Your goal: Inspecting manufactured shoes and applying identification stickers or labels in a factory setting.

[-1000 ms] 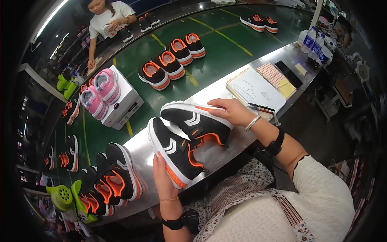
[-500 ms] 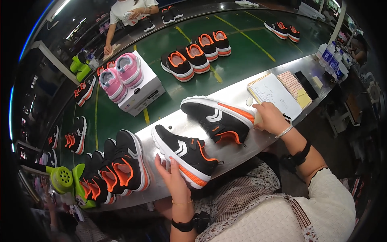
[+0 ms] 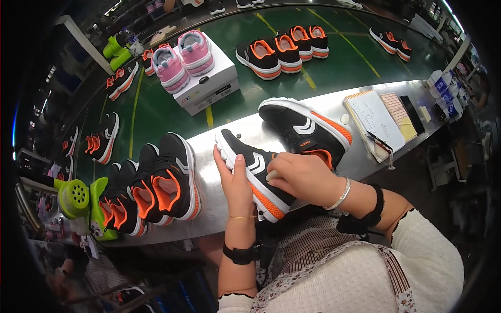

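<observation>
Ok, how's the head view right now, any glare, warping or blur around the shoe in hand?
Head view: strong fisheye, the steel bench bows and the corners go black. Soft glare off the bench, none on the shoe. Left hand and right hand on it look sharp; far shoes near the rim are smaller and softer.

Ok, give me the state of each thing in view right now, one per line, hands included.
Left hand: cupping the near shoe's side, fingers extended.
Right hand: resting on the near shoe's top, fingers curled.
Near black-and-orange shoe: on the metal bench, tipped, held by both hands.
Second black-and-orange shoe: on the bench, lying on its side, untouched.
Notebook: open, pen on it.
White shoebox: closed, pink shoes on top.
</observation>
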A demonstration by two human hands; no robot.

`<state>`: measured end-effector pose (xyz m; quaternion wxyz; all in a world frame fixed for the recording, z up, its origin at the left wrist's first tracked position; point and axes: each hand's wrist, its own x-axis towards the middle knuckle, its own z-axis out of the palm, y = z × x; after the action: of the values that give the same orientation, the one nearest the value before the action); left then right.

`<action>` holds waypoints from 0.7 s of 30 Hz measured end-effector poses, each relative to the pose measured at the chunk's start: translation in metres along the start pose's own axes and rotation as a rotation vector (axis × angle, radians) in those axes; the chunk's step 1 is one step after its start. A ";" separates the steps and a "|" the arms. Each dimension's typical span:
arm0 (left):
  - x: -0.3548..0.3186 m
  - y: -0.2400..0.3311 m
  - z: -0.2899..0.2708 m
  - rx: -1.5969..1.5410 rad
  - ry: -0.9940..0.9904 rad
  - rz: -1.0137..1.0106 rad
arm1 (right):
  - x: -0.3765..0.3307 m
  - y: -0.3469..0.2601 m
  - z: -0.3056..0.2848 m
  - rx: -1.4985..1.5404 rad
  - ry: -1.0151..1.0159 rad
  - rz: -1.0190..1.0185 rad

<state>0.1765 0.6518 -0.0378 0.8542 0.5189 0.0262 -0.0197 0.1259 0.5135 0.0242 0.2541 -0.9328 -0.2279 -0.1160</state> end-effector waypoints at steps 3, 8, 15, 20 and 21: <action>0.001 0.001 -0.001 0.069 0.037 0.060 | -0.006 -0.005 0.004 -0.168 -0.125 0.062; 0.003 0.002 0.000 0.016 0.052 0.081 | -0.036 -0.001 -0.028 -0.284 -0.723 0.230; 0.003 0.004 -0.008 0.074 0.024 0.105 | 0.022 -0.016 0.028 -0.148 -0.053 0.087; 0.005 0.006 -0.013 0.052 0.068 0.075 | -0.024 -0.017 0.010 -0.108 -0.292 0.206; 0.005 0.007 -0.013 0.049 0.065 0.085 | -0.035 -0.017 0.002 -0.135 -0.450 0.211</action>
<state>0.1817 0.6667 -0.0382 0.8399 0.5409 0.0313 0.0329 0.0871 0.5152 0.0178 0.1448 -0.9686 -0.1718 0.1065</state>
